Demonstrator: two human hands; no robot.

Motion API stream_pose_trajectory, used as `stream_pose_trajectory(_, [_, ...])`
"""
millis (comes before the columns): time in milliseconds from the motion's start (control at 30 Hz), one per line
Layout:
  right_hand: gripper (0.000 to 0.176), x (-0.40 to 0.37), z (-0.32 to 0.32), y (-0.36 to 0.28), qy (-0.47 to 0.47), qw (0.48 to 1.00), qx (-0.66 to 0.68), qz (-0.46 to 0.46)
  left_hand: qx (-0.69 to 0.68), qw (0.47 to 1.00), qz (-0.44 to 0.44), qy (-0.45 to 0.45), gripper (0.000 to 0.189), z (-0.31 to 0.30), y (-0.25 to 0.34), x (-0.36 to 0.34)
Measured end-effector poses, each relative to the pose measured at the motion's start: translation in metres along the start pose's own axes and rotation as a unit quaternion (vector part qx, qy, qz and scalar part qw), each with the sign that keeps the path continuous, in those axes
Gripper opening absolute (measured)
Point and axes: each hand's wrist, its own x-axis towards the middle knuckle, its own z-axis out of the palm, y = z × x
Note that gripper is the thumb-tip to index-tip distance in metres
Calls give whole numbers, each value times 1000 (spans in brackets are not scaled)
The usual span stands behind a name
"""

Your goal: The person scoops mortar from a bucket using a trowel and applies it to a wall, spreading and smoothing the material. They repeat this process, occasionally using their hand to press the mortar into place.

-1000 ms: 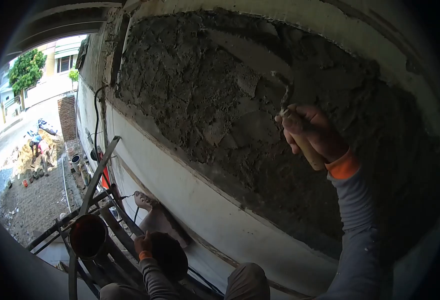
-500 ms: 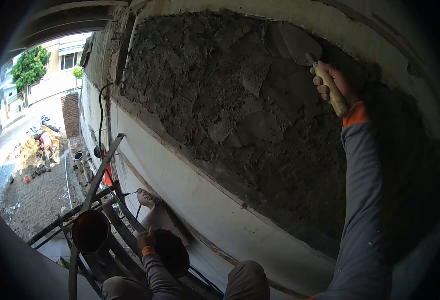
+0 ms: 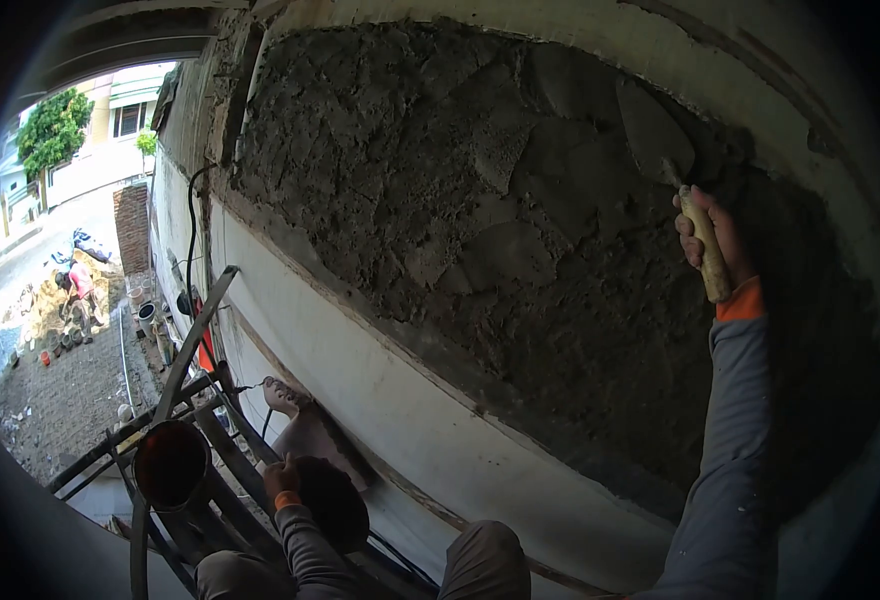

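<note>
My right hand (image 3: pixel 712 240) is wrapped around the pale wooden handle of a trowel (image 3: pixel 656 133). The trowel's blade lies against wet grey mortar (image 3: pixel 410 180) spread over a recessed wall panel, close to its upper edge. Low in the view, my left hand (image 3: pixel 282 480) grips the near rim of a dark round container (image 3: pixel 332 508); what it holds is too dark to make out. Patches of the mortar are smoothed near the middle, while the left part is rough and lumpy.
A second bucket (image 3: pixel 172 465) stands on the metal scaffold frame (image 3: pixel 195 345) beside my knees. A white wall band (image 3: pixel 360 350) runs below the mortar. A black cable (image 3: pixel 196 215) hangs at the left. Far below, a person in pink (image 3: pixel 82 285) bends over near a sand pile.
My right hand and the trowel have moved right and slightly down along the mortar's upper edge. My left hand keeps its grip on the container. The person below has shifted posture.
</note>
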Motion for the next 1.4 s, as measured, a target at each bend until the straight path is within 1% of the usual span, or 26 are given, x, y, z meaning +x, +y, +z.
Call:
stream_pose_trajectory(100, [39,-33,-8,7,44,999,-13,-15,-1,999,-21,-26,48,-9,6,-1])
stream_pose_trajectory(167, [38,-50,-6,9,70,997,-15,-21,7,1000,-16,-22,48,-8,7,-2])
stream_pose_trajectory(267, [37,-51,14,7,76,996,-14,-36,7,999,-33,-36,48,-12,16,-7])
stream_pose_trajectory(300, [36,-45,27,2,77,997,-6,-28,6,998,-41,-44,48,-16,20,-9])
stream_pose_trajectory(367, [33,-24,54,-12,22,999,-19,-33,9,998,-45,-38,47,-15,23,-10])
stream_pose_trajectory(400, [34,-8,66,-17,-16,998,-25,-49,9,998,-47,-35,46,-13,24,-10])
stream_pose_trajectory(433, [35,7,82,-26,-46,997,-29,-55,12,999,-30,-36,48,-11,23,-10])
stream_pose_trajectory(467, [37,22,99,-32,-44,997,-27,-50,16,999,-13,-38,49,-10,20,-9])
stream_pose_trajectory(500, [35,43,108,-38,-85,994,-35,-51,19,999,3,-40,50,-9,18,-10])
stream_pose_trajectory(600, [32,84,107,-45,-41,998,-44,-34,13,998,-46,-38,50,-16,29,-17])
stream_pose_trajectory(633, [32,81,104,-44,-38,998,-43,-27,22,998,-36,-38,50,-16,30,-18])
stream_pose_trajectory(700, [31,71,83,-45,-39,998,-52,-12,27,998,-40,-41,50,-22,35,-17])
stream_pose_trajectory(733, [32,65,74,-43,-37,999,-37,-3,29,998,-43,-45,50,-22,37,-19])
stream_pose_trajectory(767, [32,56,65,-43,-34,998,-45,4,29,999,-13,-18,46,-19,32,-16])
stream_pose_trajectory(833, [32,38,55,-45,-18,998,-53,11,20,999,-27,-36,46,-23,31,-15])
stream_pose_trajectory(900, [33,20,52,-42,8,999,-51,11,10,997,-54,-56,46,-24,29,-11])
stream_pose_trajectory(1000, [35,-2,40,-31,24,998,-54,-13,-7,998,-55,-31,49,-16,21,-8])
stream_pose_trajectory(1067, [35,-9,47,-15,41,998,-47,-20,-4,998,-50,-31,49,-10,16,-5])
stream_pose_trajectory(1133, [36,-11,62,-5,29,997,-52,-48,-4,998,-45,-34,49,-11,15,-7])
stream_pose_trajectory(1200, [36,5,73,0,-27,996,-60,-55,-6,998,-40,-41,49,-21,26,-11])
stream_pose_trajectory(1233, [36,9,86,-2,-38,997,-38,-51,0,998,-42,-46,49,-24,30,-13])
stream_pose_trajectory(1333, [36,33,90,20,-42,999,-12,-30,12,997,-52,-56,50,-26,38,-16])
stream_pose_trajectory(1367, [34,30,87,21,-67,997,-28,-14,14,997,-60,-56,50,-25,39,-17])
stream_pose_trajectory(1400, [34,23,82,21,-54,998,-45,2,15,996,-70,-56,50,-23,41,-18])
